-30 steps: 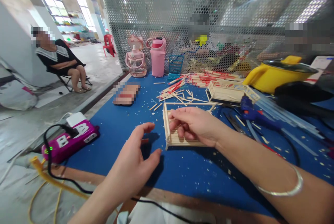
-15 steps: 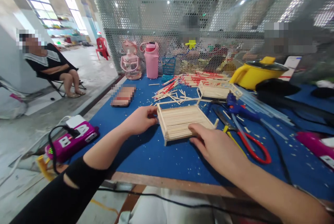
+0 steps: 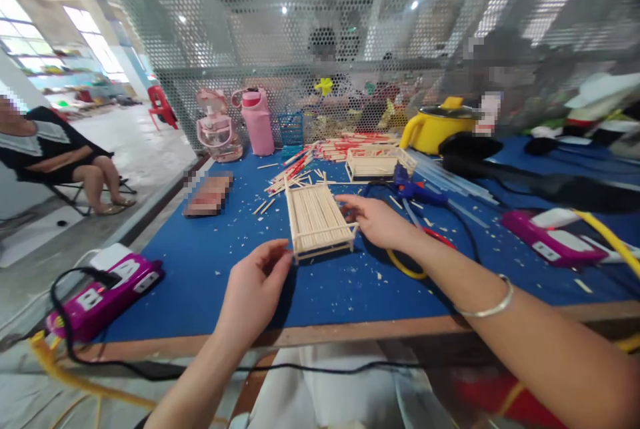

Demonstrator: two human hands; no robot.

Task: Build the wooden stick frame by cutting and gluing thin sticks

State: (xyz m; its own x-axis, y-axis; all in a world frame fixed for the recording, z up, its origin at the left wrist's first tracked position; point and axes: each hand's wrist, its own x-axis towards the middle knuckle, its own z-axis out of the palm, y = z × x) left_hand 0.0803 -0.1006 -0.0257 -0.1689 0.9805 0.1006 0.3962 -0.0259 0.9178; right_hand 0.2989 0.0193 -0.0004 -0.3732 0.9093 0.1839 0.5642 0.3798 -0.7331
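A small bed-like frame of pale wooden sticks [image 3: 320, 212] stands on the blue tabletop, with slats side by side, corner posts and a low rail along its near edge. Beside its near left corner is my left hand [image 3: 260, 279], fingers loosely bent and thumb apart, with nothing visible between them. On the frame's right side, my right hand [image 3: 377, 221] has its fingers stretched toward the edge, close to the near right post; whether they touch is unclear. A blue glue gun [image 3: 417, 192] lies beyond the right hand. Red-handled scissors [image 3: 440, 237] are partly hidden behind the right forearm.
A second stick frame [image 3: 375, 165] and a pile of red-tipped sticks [image 3: 345, 145] lie farther back. Clear glue sticks [image 3: 450, 179], a yellow pot [image 3: 440, 129] and purple power strips [image 3: 107, 295] flank the work area. Pink bottles [image 3: 257, 122] stand before the mesh. A person sits at left.
The stick frame has been turned and set down with its slats pointing away from me. My right hand has moved from its near edge to its right side; my left hand is lower, near the front corner.
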